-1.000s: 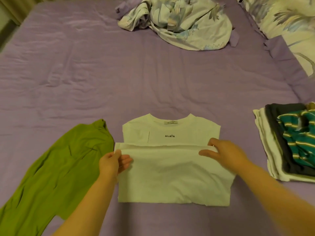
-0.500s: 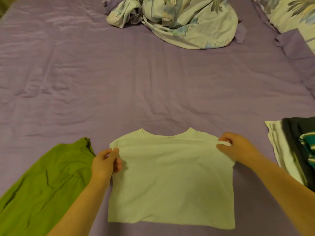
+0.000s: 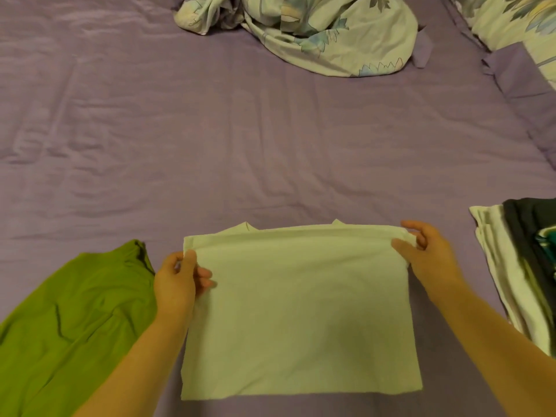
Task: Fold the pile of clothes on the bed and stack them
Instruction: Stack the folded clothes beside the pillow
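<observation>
Two hands pinching the far corners of a folded white shirt

Two corners of the white T-shirt (image 3: 301, 320) are held, one in each hand. The shirt is laid flat on the purple bedsheet (image 3: 210, 130), at the near middle of the bed, and is folded so that its upper layer is brought almost to the collar; two small points of the neckline are seen just past the folded edge. The far left corner of that layer is pinched by the left hand (image 3: 180, 281), thumb on top and fingers curled beneath the cloth. The far right corner is pinched by the right hand (image 3: 427, 254), thumb and forefinger closed on the cloth while the other fingers are raised above it. The hands are kept well apart, at opposite ends of the fold, and both forearms are stretched in from the near edge.

Just beside the shirt on the left, a green garment (image 3: 75, 320) is spread loosely on the sheet, partly covered by the left forearm. To the right, set apart from the shirt, a stack of folded clothes (image 3: 511, 281) is seen at the picture's edge, with pale pieces below, a dark one over them and a teal striped one on top. At the far side of the bed a crumpled floral cloth (image 3: 325, 34) is heaped, and a floral pillow (image 3: 517, 16) is partly shown in the far right corner.
</observation>
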`<move>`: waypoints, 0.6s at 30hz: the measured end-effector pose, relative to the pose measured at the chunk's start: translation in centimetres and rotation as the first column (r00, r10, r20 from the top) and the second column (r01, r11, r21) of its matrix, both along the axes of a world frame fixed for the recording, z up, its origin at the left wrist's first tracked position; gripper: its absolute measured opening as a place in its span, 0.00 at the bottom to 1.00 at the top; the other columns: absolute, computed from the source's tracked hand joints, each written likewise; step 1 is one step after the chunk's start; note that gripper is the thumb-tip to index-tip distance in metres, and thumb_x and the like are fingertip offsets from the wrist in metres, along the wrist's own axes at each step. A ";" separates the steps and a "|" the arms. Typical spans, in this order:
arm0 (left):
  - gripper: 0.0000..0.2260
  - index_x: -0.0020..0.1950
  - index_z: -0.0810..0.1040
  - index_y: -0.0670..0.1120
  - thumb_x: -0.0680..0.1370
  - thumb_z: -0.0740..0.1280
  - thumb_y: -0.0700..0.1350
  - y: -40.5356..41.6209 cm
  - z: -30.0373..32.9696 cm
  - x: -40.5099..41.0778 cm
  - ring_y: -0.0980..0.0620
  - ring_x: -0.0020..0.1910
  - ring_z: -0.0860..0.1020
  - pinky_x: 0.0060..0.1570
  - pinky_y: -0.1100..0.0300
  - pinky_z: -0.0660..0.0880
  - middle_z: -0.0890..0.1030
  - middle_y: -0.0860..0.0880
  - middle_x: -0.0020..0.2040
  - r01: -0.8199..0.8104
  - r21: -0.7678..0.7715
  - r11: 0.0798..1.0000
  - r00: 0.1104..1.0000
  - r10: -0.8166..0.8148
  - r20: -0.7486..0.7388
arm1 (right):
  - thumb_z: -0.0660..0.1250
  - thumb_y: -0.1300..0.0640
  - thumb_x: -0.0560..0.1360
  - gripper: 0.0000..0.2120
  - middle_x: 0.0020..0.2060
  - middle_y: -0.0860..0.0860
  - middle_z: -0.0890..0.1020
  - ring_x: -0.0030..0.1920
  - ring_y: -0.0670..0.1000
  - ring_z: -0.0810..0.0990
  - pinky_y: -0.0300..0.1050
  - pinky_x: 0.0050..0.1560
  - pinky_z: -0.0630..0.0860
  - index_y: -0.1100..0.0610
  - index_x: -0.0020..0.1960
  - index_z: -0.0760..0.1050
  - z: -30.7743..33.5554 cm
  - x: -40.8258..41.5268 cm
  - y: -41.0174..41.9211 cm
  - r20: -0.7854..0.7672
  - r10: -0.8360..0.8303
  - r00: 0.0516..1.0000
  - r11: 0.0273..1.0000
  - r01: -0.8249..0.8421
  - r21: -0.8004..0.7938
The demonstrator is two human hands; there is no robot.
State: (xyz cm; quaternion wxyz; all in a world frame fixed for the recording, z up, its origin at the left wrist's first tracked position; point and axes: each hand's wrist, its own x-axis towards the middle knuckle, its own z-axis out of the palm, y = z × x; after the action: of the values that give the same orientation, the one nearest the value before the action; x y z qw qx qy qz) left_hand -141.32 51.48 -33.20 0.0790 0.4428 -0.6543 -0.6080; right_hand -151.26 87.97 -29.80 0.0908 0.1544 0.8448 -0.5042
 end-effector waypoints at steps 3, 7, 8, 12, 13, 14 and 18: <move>0.07 0.56 0.74 0.41 0.80 0.63 0.43 -0.3 -0.2 0.2 0.49 0.30 0.78 0.32 0.57 0.76 0.78 0.44 0.37 0.060 -0.129 0.990 0.994 -0.047 0.100 | 0.67 0.64 0.76 0.19 0.50 0.54 0.78 0.54 0.58 0.77 0.47 0.50 0.72 0.60 0.66 0.70 -1.0 0.2 -1.1 0.010 -0.027 1.000 0.994 0.026 0.102; 0.20 0.63 0.71 0.40 0.75 0.71 0.45 -0.1 -0.1 1.8 0.43 0.45 0.76 0.49 0.48 0.73 0.75 0.45 0.43 0.089 -0.305 0.948 0.974 -0.018 0.228 | 0.72 0.57 0.73 0.31 0.66 0.60 0.72 0.66 0.61 0.70 0.57 0.63 0.69 0.64 0.71 0.64 -2.1 3.5 -1.4 0.064 -0.082 0.995 0.975 0.066 0.211; 0.17 0.59 0.71 0.42 0.75 0.72 0.45 0.2 -0.1 2.5 0.44 0.44 0.75 0.47 0.50 0.72 0.73 0.46 0.41 0.077 -0.272 0.959 0.974 -0.014 0.228 | 0.72 0.56 0.72 0.33 0.67 0.60 0.71 0.66 0.61 0.70 0.57 0.63 0.70 0.64 0.72 0.62 -2.1 4.8 -1.6 0.084 -0.118 0.989 0.979 0.102 0.176; 0.14 0.43 0.70 0.42 0.76 0.69 0.50 1.6 -0.9 5.2 0.47 0.35 0.69 0.34 0.55 0.64 0.71 0.47 0.35 0.141 -0.218 0.966 0.946 -0.066 0.318 | 0.71 0.52 0.73 0.28 0.60 0.57 0.76 0.55 0.57 0.75 0.50 0.52 0.72 0.60 0.69 0.66 -2.3 9.5 -1.9 0.201 -0.083 0.976 0.989 0.055 0.140; 0.15 0.41 0.69 0.42 0.76 0.68 0.51 1.8 -0.9 5.8 0.48 0.33 0.68 0.32 0.55 0.63 0.70 0.47 0.33 0.175 -0.238 0.955 0.935 -0.085 0.345 | 0.70 0.51 0.74 0.26 0.59 0.56 0.77 0.54 0.56 0.75 0.50 0.51 0.72 0.59 0.68 0.67 -2.1 10.1 -1.8 0.217 -0.049 0.975 0.990 0.019 0.137; 0.15 0.38 0.68 0.42 0.77 0.67 0.51 1.8 -0.9 6.4 0.49 0.31 0.67 0.30 0.55 0.62 0.69 0.47 0.32 0.201 -0.259 0.945 0.931 -0.102 0.350 | 0.69 0.51 0.74 0.25 0.59 0.55 0.77 0.55 0.56 0.75 0.50 0.52 0.71 0.58 0.67 0.67 -1.9 10.4 -1.6 0.220 -0.019 0.975 0.992 -0.009 0.124; 0.17 0.35 0.66 0.45 0.80 0.64 0.50 2.4 -0.7 7.8 0.51 0.29 0.66 0.30 0.54 0.62 0.68 0.48 0.30 0.235 -0.287 0.928 0.952 -0.161 0.259 | 0.66 0.52 0.77 0.24 0.63 0.51 0.74 0.60 0.53 0.73 0.50 0.60 0.69 0.53 0.71 0.64 -0.1 10.1 -2.1 0.186 0.074 0.980 0.997 -0.074 -0.009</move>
State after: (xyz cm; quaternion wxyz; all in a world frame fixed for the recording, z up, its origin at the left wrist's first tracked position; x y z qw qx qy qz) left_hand -133.55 53.85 -33.86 0.0099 0.4231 -0.7891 -0.4452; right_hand -141.12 85.90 -29.95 0.1885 0.1692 0.8372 -0.4847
